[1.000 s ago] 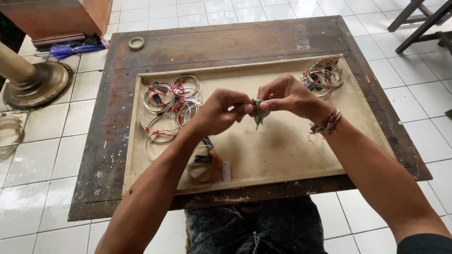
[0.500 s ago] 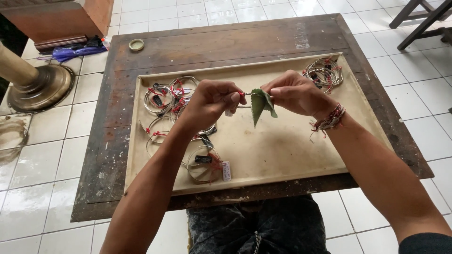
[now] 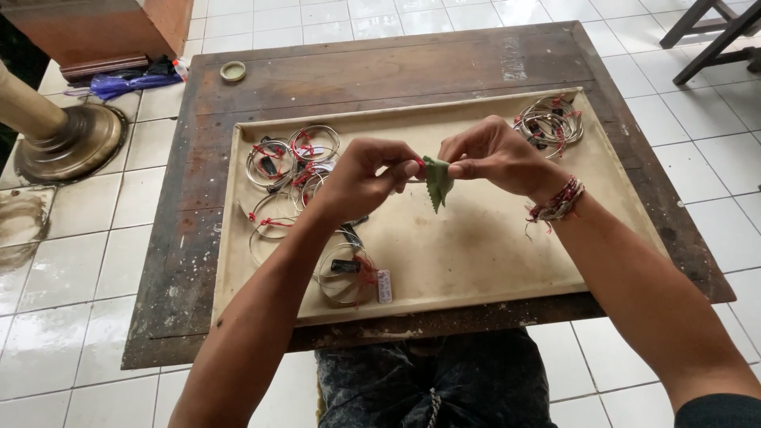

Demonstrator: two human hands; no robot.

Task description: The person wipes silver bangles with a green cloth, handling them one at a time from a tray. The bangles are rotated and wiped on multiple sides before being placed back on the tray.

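My left hand (image 3: 366, 176) and my right hand (image 3: 493, 155) meet above a shallow cream tray (image 3: 476, 261). Between their fingertips hangs a small green cloth (image 3: 437, 182) with a jagged edge, pinched by both hands. A thin metal bangle seems to run between the hands inside the cloth, mostly hidden. Left of my left hand lie several silver bangles with red thread tags (image 3: 289, 158). A second pile of bangles (image 3: 549, 120) rests in the tray's far right corner, behind my right hand. My right wrist wears a red and white thread bracelet.
The tray sits on a worn dark wooden table (image 3: 380, 71). A small round lid (image 3: 233, 71) lies at the table's far left. A brass stand base (image 3: 67, 143) is on the tiled floor to the left, and dark wooden chair legs (image 3: 713, 36) stand at far right.
Both hands have lifted slightly and shifted toward the tray's far side. The green cloth has unfolded from a small wad and now hangs down between the fingertips.
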